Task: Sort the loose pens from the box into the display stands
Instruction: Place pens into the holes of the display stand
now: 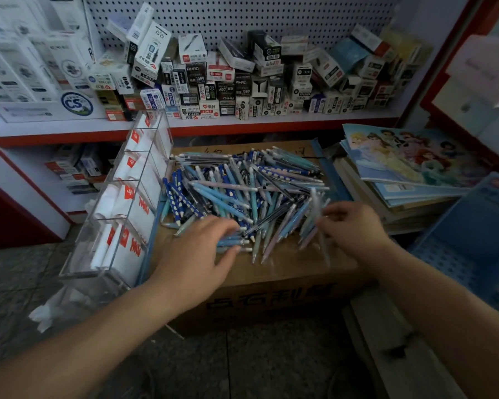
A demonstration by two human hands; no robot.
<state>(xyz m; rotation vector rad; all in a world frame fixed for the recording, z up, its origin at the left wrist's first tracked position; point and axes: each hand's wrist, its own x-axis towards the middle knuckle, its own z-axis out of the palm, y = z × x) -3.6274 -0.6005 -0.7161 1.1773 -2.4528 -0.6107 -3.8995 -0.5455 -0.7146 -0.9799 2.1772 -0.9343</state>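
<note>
While the loose pens (242, 194) lie in a tangled heap on the closed top of a cardboard box (271, 298), none is seen in the clear acrylic display stand (121, 226), which sits tilted just beside the box's left edge. Each pen is judged light, rigid and smooth-barrelled, apt to roll or slide off the heap. A mid-barrel pinch on several parallel pens should suit best. Left hand (196, 254): fingers extended and relaxed, laid on the heap's near-left edge, grasping nothing. Right hand (355, 226): fingers curled at the heap's right edge among motion-blurred pens; whether they grip one cannot be told. White printed cards hide the stand's compartment floors. Picture-cover notebooks (409, 159) and a blue plastic basket (473, 240), cut off by the frame, lie to the right; stacked pen cartons (228, 82) fill the shelf behind.
</note>
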